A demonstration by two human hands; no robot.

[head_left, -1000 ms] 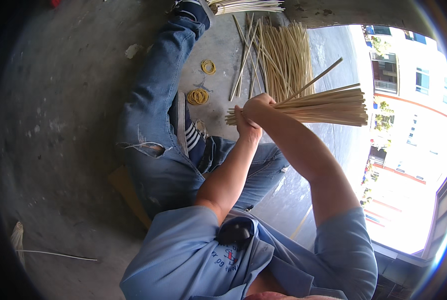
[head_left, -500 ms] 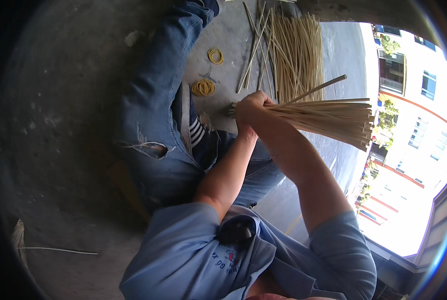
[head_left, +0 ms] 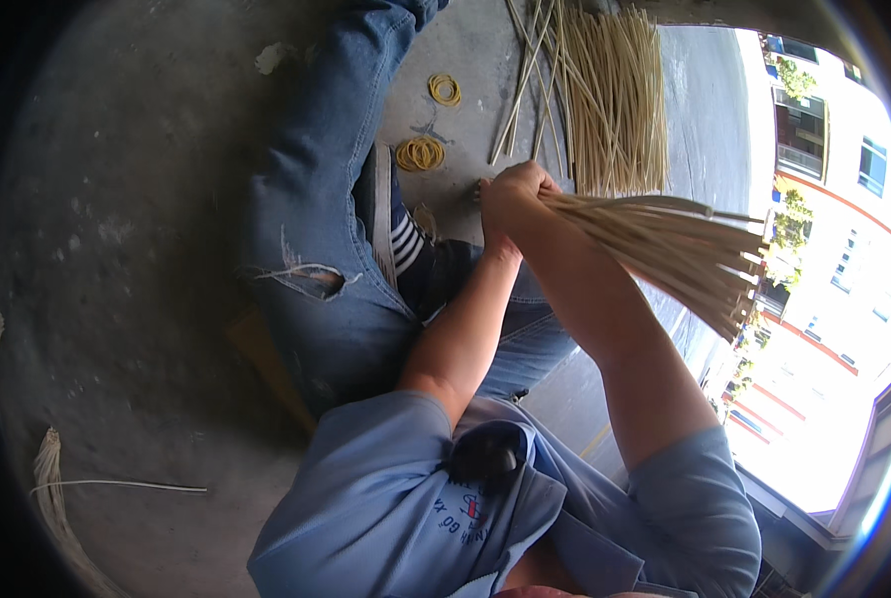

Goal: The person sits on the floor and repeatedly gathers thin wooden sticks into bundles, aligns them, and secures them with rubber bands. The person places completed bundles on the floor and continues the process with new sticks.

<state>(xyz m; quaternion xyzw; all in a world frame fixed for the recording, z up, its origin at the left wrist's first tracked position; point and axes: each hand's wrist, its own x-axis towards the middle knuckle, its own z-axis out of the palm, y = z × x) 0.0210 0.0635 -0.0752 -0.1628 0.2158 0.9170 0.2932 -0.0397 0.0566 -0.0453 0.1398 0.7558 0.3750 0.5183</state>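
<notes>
Both hands meet at one knot above the person's lap. The fingers point(head_left: 525, 179) of the right hand point(head_left: 530, 194) are curled tight around the near end of a bundle of thin pale sticks point(head_left: 675, 249), gripping it where the sticks are gathered together. The left hand point(head_left: 497, 211) lies against the right one on its left side, its fingers also closed at the same gathered end; where one hand stops and the other begins cannot be told exactly.

From the fingers the bundle runs out to the right and slightly downward, passing above the right forearm, and its far ends fan apart into a loose brush shape. Only a short stub of the sticks shows on the left side of the fists.

Just beyond the hands, on the concrete floor point(head_left: 116, 249), lies a larger heap of loose sticks point(head_left: 610, 100), laid roughly parallel, with a few strays crossing it on the left. To the left of that heap sit two small piles of yellow rubber bands point(head_left: 420, 152), one near the hands and another point(head_left: 445, 90) farther off.

Below the hands a leg in torn blue jeans point(head_left: 316, 229) stretches across the floor, and a striped sock point(head_left: 405, 244) shows beside it.
</notes>
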